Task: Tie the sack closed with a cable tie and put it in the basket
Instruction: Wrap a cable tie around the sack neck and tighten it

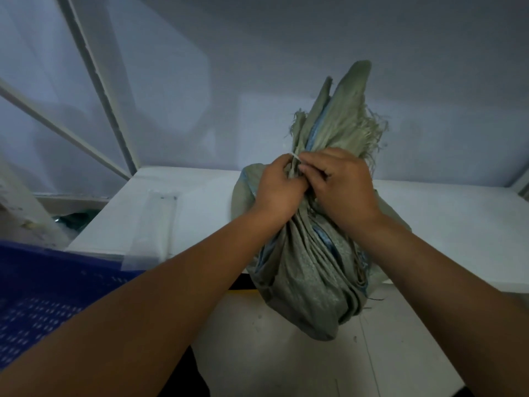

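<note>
A grey-green woven sack [307,270] stands on the white table [446,224], its frayed mouth gathered into a bunch that points up. Both hands meet at the gathered neck. My left hand [279,187] grips the neck from the left. My right hand [340,181] curls round the neck from the right, and its fingertips pinch a thin white cable tie [296,159] that shows just between the two hands. Most of the tie is hidden by fingers and fabric. The blue perforated basket [37,299] sits low at the left.
A white wall rises right behind the table. A window frame [94,81] with slanted white bars fills the upper left. A clear plastic sheet [154,222] lies on the table's left part. The table's front edge runs below the sack.
</note>
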Demonstrator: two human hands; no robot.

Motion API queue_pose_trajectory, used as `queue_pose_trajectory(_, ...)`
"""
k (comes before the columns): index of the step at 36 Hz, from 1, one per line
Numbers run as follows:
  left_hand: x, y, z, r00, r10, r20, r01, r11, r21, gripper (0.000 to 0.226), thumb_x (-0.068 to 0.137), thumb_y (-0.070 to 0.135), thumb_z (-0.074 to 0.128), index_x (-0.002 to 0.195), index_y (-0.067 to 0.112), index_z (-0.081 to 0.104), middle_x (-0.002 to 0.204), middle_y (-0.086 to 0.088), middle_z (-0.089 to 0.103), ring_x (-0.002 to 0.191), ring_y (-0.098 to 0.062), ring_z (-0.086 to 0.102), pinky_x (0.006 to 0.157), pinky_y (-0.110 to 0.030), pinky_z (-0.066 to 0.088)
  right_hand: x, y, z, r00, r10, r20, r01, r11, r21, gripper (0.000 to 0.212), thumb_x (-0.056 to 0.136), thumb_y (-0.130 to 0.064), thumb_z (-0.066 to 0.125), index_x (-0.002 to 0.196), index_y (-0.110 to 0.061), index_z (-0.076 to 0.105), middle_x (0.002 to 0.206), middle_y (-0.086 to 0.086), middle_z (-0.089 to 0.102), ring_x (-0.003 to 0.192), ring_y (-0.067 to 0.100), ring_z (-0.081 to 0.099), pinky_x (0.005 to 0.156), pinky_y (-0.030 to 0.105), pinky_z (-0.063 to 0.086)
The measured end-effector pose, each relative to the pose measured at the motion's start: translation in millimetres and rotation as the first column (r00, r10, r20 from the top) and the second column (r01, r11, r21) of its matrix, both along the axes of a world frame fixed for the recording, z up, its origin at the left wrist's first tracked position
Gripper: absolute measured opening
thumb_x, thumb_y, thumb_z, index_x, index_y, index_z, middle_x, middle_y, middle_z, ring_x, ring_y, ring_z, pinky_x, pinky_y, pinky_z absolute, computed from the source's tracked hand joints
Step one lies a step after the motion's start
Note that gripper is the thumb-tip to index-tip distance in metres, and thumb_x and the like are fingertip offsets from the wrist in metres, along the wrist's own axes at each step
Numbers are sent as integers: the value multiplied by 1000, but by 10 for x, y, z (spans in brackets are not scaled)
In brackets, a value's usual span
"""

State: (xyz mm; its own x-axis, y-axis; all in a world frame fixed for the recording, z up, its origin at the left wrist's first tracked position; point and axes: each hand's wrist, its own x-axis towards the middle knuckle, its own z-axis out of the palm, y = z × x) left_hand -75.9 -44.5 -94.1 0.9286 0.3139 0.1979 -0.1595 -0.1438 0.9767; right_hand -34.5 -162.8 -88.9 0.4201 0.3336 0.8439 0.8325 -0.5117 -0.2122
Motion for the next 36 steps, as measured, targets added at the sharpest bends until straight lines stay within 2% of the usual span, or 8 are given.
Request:
queue_pose_trajectory(3,15,-5,-2,999,-31,39,31,999,10,27,94,1,59,118,9,67,100,-6,75,92,-18,72,81,-29,59,16,-7,6,999,-14,-30,15,1000,18,24,90,-5,71,113,-2,77,102,16,78,91,30,73,86,34,58)
queue_pose_trajectory(10,-18,-39,-15,995,-31,91,20,993,117,21,90,4,58,106,10,71,87,-8,74,75,-13,66,69,-31,54,6,-27,33,991,-17,-131,21,999,30,36,93,-4,68,129,-4,69,113,14,75,99,24,72,92,22,49)
queue_pose_trajectory(14,-25,-43,-19,994,-27,110,13,992,125,17,91,4,59,102,8,71,86,-12,74,72,-13,65,65,-29,53,-21,-46,76,982,-3,-187,6,1000,12,45,94,-3,67,138,-10,63,108,12,75,91,7,62,86,10,41)
queue_pose_trajectory(19,-12,-39,-46,988,-13,151,-3,994,105,23,91,4,61,112,9,69,93,-7,75,84,-16,70,78,-40,58,-15,-38,86,991,-1,-135,3,1000,16,33,94,-3,67,126,-7,71,108,13,76,94,23,72,87,24,52)
queue_pose_trajectory(23,1,-52,-66,982,-20,186,-1,993,115,37,92,0,62,125,17,61,94,15,68,81,15,63,74,-9,51,-27,-38,94,991,2,-133,-1,1000,4,30,93,-1,66,122,-6,73,110,13,76,96,24,72,90,32,57)
queue_pose_trajectory(28,26,-45,-101,979,-4,205,-32,985,169,49,92,0,62,138,14,53,93,17,64,75,17,60,67,-8,49,-32,-44,120,988,-1,-157,1,1000,-3,30,92,0,67,121,-7,74,109,12,76,97,26,72,89,39,59)
queue_pose_trajectory(33,49,-26,-127,981,-8,192,-29,982,189,52,93,6,63,142,17,50,110,8,66,89,26,55,74,-2,45,-55,-47,116,985,2,-172,-1,1000,5,31,92,0,66,122,-8,74,108,12,77,96,26,72,88,41,59)
queue_pose_trajectory(36,50,-29,-134,981,-4,193,-31,984,174,52,93,5,64,142,16,51,102,15,64,84,28,54,73,0,44,-66,-44,123,986,8,-166,-5,1000,17,31,92,0,67,120,-8,74,107,11,77,95,25,73,87,38,59)
